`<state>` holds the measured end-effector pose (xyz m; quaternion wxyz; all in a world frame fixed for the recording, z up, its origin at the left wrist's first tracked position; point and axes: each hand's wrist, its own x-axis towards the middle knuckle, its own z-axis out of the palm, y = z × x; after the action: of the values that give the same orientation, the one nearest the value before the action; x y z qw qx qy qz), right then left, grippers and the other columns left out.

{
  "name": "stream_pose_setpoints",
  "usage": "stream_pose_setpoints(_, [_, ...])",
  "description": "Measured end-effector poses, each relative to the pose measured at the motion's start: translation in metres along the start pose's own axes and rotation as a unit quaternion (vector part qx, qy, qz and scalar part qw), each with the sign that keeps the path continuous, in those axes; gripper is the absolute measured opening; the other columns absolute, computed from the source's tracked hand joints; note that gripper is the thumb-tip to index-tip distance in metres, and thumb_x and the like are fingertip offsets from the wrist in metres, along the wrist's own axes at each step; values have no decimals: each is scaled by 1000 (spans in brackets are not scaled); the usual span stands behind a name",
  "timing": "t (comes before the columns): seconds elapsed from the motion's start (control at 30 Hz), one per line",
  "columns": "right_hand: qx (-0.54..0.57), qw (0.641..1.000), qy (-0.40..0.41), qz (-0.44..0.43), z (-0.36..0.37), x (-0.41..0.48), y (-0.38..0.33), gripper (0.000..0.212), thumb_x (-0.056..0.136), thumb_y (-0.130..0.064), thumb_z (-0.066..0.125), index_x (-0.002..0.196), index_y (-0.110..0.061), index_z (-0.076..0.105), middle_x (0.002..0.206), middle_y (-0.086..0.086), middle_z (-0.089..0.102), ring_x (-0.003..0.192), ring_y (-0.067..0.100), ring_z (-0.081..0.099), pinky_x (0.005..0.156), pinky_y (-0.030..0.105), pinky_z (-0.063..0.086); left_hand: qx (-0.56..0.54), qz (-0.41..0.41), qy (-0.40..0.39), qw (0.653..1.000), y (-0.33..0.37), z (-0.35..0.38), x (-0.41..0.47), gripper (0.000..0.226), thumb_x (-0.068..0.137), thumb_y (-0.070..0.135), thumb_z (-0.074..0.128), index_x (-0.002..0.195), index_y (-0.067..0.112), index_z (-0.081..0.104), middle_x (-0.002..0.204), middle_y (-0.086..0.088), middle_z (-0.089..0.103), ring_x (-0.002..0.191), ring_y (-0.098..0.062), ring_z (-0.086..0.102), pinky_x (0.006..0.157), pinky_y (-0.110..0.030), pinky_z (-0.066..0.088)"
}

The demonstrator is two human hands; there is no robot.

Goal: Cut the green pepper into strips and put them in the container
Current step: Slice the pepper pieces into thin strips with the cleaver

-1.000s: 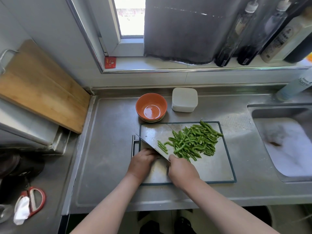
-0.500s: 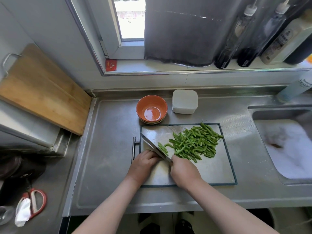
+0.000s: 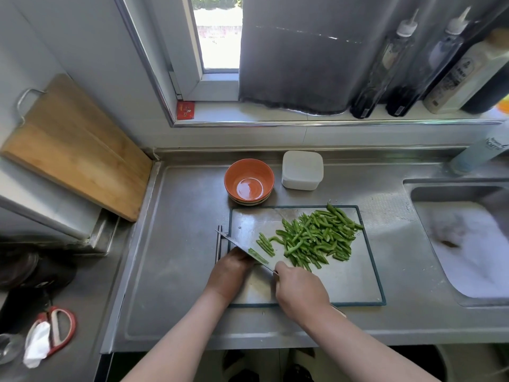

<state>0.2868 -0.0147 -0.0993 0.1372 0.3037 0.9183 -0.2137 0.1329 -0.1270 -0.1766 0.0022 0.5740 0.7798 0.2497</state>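
Observation:
A steel cutting board (image 3: 344, 285) with a dark green rim lies on the counter. On its far right part sits a pile of green pepper strips (image 3: 316, 238), with a few fresh strips (image 3: 265, 244) lying apart on its left. My right hand (image 3: 300, 290) grips the handle of a cleaver (image 3: 239, 245) whose blade stands edge-down across the board's left side. One green strip (image 3: 258, 255) clings to the blade. My left hand (image 3: 228, 274) is behind the blade with curled fingers on a pepper piece that is mostly hidden. An orange bowl (image 3: 249, 181) stands behind the board.
A white lidded box (image 3: 302, 170) sits beside the bowl. A sink (image 3: 468, 244) full of foam is at the right. A wooden board (image 3: 74, 144) leans at the left. Bottles (image 3: 385, 64) line the window sill. Red scissors (image 3: 55, 329) lie at the lower left.
The cleaver blade, tilted flat a second ago, now stands upright and has shifted slightly toward me. Both hands stay at the board's left side; the pile has not moved.

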Motion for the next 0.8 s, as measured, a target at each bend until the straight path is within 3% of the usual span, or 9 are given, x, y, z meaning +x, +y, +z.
stream_pose_setpoints(0.03, [-6,1000,-2,0,-1,-2,-1,8,95,-14,41,95,-19,46,89,9,65,68,32,46,54,38,31,-2,2,4,1000,1,0,0,25,76,17,70,98,24,79,101,0,73,96,-16,60,61,-22,55])
stream_pose_setpoints(0.1, [-16,1000,-2,3,-3,-4,0,8,94,-14,41,96,-19,47,91,9,65,69,32,46,55,38,33,-8,1,5,1000,3,-1,0,41,60,6,90,96,23,79,100,0,74,93,-17,63,61,-22,54])
stream_pose_setpoints(0.37, [-22,999,-17,19,-4,-8,6,9,94,-12,40,93,-20,42,90,9,64,68,32,48,49,36,27,-13,3,19,1000,1,1,0,45,54,5,95,93,21,80,97,0,74,90,-19,66,62,-22,55])
stream_pose_setpoints(0.47, [-18,999,-27,23,-1,-5,3,11,91,-8,40,92,-19,41,89,9,63,68,32,48,46,35,22,-11,5,33,999,2,0,1,37,56,4,91,88,20,80,94,1,74,88,-18,64,62,-22,52])
stream_pose_setpoints(0.57, [-7,999,-40,29,-2,1,0,13,89,-5,40,92,-18,40,82,7,57,69,31,48,46,34,23,-4,13,47,999,3,0,2,17,69,12,74,84,19,80,90,1,74,88,-15,61,60,-21,52])
stream_pose_setpoints(0.67, [12,998,-57,35,-4,10,-3,15,89,-3,38,93,-18,41,87,8,58,71,30,47,48,34,25,-13,2,45,999,-1,4,0,26,80,26,55,86,22,80,92,4,74,90,-13,60,60,-20,54])
stream_pose_setpoints(0.8, [39,996,-65,36,-5,14,4,14,89,-4,38,90,-17,42,77,1,48,68,26,46,48,31,24,-36,-15,18,999,-8,10,-2,25,83,29,56,91,26,80,96,7,73,90,-13,64,64,-23,56])
